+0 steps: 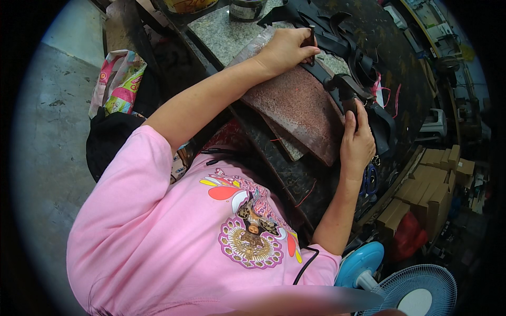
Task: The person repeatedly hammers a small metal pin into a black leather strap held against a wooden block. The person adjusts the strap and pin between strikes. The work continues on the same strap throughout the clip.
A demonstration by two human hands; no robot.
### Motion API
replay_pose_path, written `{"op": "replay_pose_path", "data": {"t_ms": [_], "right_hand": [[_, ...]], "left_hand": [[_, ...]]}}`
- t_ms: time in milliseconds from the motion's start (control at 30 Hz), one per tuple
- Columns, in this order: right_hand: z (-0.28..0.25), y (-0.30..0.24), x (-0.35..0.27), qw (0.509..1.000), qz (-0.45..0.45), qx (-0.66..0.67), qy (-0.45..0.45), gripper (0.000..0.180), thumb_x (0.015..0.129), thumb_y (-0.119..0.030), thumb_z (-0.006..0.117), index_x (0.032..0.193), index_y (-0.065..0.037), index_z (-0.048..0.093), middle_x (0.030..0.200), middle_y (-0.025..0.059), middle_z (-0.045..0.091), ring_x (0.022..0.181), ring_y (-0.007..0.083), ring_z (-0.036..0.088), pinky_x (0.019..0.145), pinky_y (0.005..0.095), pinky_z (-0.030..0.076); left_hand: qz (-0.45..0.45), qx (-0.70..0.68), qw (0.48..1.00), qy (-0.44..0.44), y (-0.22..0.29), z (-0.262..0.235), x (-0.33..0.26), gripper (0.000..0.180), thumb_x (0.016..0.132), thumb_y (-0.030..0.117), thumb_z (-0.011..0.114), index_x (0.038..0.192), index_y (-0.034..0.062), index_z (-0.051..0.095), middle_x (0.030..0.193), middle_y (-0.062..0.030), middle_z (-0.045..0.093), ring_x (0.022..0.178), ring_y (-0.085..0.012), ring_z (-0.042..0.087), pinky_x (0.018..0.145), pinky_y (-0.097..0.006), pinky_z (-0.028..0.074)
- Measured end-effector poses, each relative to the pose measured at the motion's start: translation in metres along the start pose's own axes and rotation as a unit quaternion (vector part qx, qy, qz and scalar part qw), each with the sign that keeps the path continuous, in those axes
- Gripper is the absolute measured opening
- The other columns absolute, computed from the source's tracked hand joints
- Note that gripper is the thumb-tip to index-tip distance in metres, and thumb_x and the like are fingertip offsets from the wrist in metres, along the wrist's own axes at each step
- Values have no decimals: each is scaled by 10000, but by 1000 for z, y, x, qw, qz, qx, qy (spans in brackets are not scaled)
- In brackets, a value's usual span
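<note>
My left hand (284, 51) is closed around a slim dark metal punch (312, 38), held upright. Its lower end meets a black strap (319, 72), which looks like leather and lies across a reddish-brown stone slab (295, 108). In my right hand (359, 141), at the slab's right edge, is the handle of a hammer. The black hammer head (343, 82) is just above the slab, to the right of the punch and apart from it. Fingers hide part of the handle.
Several black straps (363, 66) lie heaped beyond the slab on the dark table (408, 68). A grey speckled slab (213, 34) and a dark tub (246, 10) are at the far left. Blue-handled scissors (370, 179) lie right; cardboard boxes (427, 179) and a fan (421, 289) stand beyond.
</note>
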State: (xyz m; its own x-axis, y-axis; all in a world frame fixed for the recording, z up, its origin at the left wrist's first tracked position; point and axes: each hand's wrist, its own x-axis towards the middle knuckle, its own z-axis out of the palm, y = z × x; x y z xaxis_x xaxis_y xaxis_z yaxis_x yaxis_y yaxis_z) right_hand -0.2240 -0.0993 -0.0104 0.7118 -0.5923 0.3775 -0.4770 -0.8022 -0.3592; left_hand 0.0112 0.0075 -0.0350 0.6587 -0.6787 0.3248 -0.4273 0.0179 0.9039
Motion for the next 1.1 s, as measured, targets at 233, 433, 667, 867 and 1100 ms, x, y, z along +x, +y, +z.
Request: {"op": "replay_pose_path", "data": {"t_ms": [233, 433, 667, 867, 1100], "right_hand": [[0, 4, 0, 1000, -9, 14, -5, 352, 994, -380, 529, 1288, -208, 619, 1090, 109, 710, 921, 311, 700, 776, 393, 535], [2, 6, -1, 1000, -5, 5, -4, 356, 996, -386, 523, 1293, -211, 614, 1118, 101, 705, 938, 305, 701, 787, 388, 538], [-2, 9, 2, 1000, 2, 4, -19, 386, 976, -415, 554, 1300, -213, 609, 1121, 98, 706, 943, 317, 698, 801, 399, 535], [3, 32, 4, 997, 26, 47, -59, 427, 940, -432, 611, 1325, -248, 602, 1107, 100, 711, 939, 293, 703, 805, 384, 524], [-88, -27, 47, 921, -20, 369, 120, 437, 967, -178, 634, 1386, -92, 544, 956, 87, 686, 677, 49, 554, 588, 184, 453]], "left_hand": [[22, -39, 999, 19, -7, 5, 2, 164, 914, 122, 672, 957, -33, 644, 776, -102, 704, 712, -136, 709, 634, -258, 574], [8, -63, 997, 37, -4, 6, 1, 157, 910, 115, 666, 947, -36, 641, 746, -111, 702, 669, -140, 708, 611, -266, 572], [22, 29, 999, 4, -1, 4, 2, 173, 938, 131, 659, 1010, -24, 636, 838, -79, 708, 764, -105, 700, 680, -230, 576], [172, 151, 974, 2, 3, 6, 6, 165, 911, 144, 678, 984, 3, 633, 820, -113, 698, 724, -177, 691, 674, -280, 526], [223, 199, 954, -6, 4, 12, 6, 213, 897, 201, 691, 982, 23, 610, 844, -151, 689, 786, -302, 700, 688, -350, 541]]}}
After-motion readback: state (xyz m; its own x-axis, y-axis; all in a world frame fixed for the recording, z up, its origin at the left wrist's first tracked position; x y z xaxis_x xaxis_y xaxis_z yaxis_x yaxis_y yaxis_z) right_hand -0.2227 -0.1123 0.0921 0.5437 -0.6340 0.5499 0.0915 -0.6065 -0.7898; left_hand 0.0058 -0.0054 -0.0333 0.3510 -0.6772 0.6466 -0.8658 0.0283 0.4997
